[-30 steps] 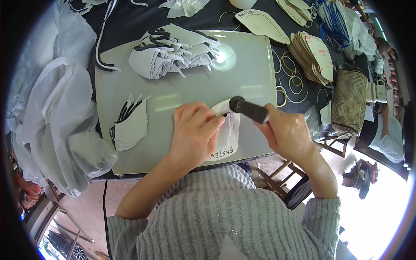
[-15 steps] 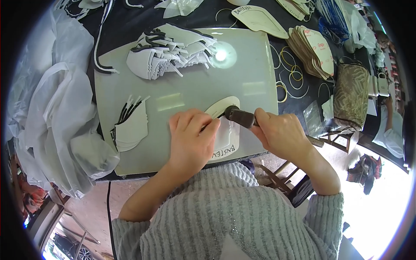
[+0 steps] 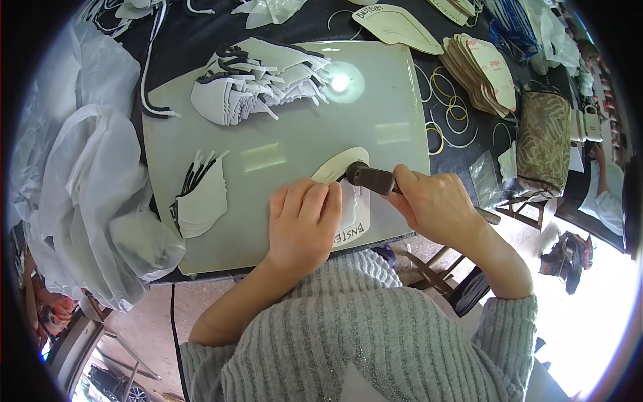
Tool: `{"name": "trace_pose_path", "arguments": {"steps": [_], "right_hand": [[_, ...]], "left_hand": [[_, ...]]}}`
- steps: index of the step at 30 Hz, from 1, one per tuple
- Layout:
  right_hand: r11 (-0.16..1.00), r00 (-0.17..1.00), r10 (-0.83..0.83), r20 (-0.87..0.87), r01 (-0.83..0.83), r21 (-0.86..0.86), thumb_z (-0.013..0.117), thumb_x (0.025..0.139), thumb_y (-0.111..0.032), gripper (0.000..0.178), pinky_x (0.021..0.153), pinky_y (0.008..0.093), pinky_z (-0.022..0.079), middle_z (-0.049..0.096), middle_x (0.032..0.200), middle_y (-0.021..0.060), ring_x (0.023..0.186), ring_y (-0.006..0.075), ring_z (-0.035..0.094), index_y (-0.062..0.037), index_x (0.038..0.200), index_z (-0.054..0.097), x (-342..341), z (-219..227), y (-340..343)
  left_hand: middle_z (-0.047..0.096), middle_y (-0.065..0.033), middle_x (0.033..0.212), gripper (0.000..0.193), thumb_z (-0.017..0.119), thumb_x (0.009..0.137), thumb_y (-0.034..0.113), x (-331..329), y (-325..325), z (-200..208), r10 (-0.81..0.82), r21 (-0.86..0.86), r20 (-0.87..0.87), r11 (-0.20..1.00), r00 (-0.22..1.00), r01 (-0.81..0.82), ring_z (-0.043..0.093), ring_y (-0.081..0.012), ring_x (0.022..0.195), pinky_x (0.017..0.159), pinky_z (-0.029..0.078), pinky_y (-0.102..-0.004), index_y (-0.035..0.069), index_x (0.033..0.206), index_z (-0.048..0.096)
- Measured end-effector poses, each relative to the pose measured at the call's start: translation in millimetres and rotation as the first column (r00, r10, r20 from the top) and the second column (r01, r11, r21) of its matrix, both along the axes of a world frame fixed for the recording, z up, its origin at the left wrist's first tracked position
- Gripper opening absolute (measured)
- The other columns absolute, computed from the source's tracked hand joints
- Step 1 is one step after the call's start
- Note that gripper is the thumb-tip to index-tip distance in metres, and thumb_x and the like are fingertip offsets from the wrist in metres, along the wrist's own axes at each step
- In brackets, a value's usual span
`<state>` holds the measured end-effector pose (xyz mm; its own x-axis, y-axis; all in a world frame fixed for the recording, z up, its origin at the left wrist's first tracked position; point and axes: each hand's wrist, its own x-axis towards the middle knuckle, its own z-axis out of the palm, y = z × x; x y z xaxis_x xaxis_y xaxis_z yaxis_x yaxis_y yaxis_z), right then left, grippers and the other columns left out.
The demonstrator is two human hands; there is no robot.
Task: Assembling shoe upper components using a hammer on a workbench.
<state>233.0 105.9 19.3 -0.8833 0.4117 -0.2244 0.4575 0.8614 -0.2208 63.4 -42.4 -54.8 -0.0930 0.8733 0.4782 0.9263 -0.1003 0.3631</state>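
Note:
A cream template board [image 3: 362, 211] with dark hand lettering on its near end lies at the near edge of the grey work panel. On it rests a white cut piece [image 3: 349, 204] with a dark strip along its far edge. My left hand [image 3: 303, 224] lies over the left side of both, fingers side by side and laid down, so what is under them is hidden. My right hand [image 3: 432, 204] is closed on a dark brown hammer [image 3: 375, 180]. The hammer's round end is at the dark strip, beside my left fingertips; whether it touches cannot be seen.
On the grey panel [image 3: 261, 194] sit a small stack of white pieces [image 3: 204, 201] and a larger pile [image 3: 251, 80]. Crumpled plastic bags [image 3: 100, 187] lie left. To the right are loose rings [image 3: 452, 110], stacked boards [image 3: 479, 74] and a patterned roll [image 3: 544, 141].
My left hand has shifted slightly right and toward me, and its fingers have straightened from a more curled pose. My right hand and the hammer have barely moved.

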Motion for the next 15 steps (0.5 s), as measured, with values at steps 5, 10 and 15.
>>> {"name": "trace_pose_path", "arguments": {"steps": [5, 10, 15], "right_hand": [[0.988, 0.957, -0.149, -0.249, 0.133, -0.078, 0.059, 0.097, -0.034, 0.035, 0.042, 0.0368, 0.046, 0.058, 0.056, 0.0093, 0.047, 0.0275, 0.06, -0.0042, 0.081, 0.048, 0.6, 16.1, -3.0], [0.998, 1.0, -0.002, 0.01, 0.003, -0.061, 0.063, 0.094, -0.024, 0.028, 0.041, 0.0371, 0.044, 0.055, 0.054, 0.01, 0.045, 0.0282, 0.058, -0.0037, 0.082, 0.048, -6.1, 7.2, -5.3], [0.993, 0.981, -0.121, -0.149, 0.119, -0.021, 0.061, 0.096, -0.032, 0.034, 0.04, 0.0353, 0.046, 0.058, 0.057, 0.0092, 0.045, 0.0271, 0.06, -0.0048, 0.083, 0.046, -1.2, 0.5, -19.0]], "left_hand": [[0.058, -0.0082, 0.098, 0.03, 0.063, 0.075, 0.01, 0.8, 0.7, -0.3, -0.021, -0.03, -0.029, 0.999, 0.999, 0.02, 0.06, -0.0246, 0.094, 0.084, 0.045, -0.0411, 0.0, 0.103, 0.066], [0.058, -0.0084, 0.097, 0.03, 0.063, 0.075, 0.009, -1.1, -0.3, -2.2, -0.015, -0.046, 0.012, 0.999, 1.0, 0.015, 0.059, -0.0246, 0.096, 0.085, 0.045, -0.0409, 0.0, 0.103, 0.066], [0.059, -0.0057, 0.096, 0.026, 0.067, 0.075, 0.005, 2.1, 1.9, 1.9, 0.018, -0.049, 0.066, 0.999, 0.998, -0.015, 0.059, -0.0237, 0.093, 0.083, 0.042, -0.0395, 0.002, 0.101, 0.068]]}}
